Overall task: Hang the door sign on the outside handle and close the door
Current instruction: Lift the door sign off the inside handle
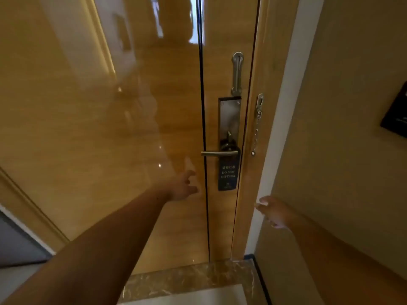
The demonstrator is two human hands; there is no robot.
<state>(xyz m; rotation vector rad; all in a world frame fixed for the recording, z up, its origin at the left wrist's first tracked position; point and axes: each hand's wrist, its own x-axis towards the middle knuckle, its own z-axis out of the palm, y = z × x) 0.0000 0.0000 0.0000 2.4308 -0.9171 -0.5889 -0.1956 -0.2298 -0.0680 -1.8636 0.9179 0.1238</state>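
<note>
A dark door sign (pixel 228 172) reading "DO NOT DISTURB" hangs from the silver lever handle (pixel 219 153) on a glossy wooden door (pixel 110 128). The handle sits on a long metal lock plate (pixel 229 119). My left hand (pixel 184 186) reaches out, fingers spread, just left of and below the handle, close to the door surface and holding nothing. My right hand (pixel 274 211) hovers lower right near the white wall edge, fingers loosely apart and empty. The door stands shut against its frame (pixel 251 172).
A metal swing latch (pixel 237 72) sits above the lock plate. A security chain (pixel 256 128) hangs on the frame. A beige wall (pixel 341 150) with a dark panel (pixel 396 113) is on the right. A marble threshold (pixel 187 280) lies below.
</note>
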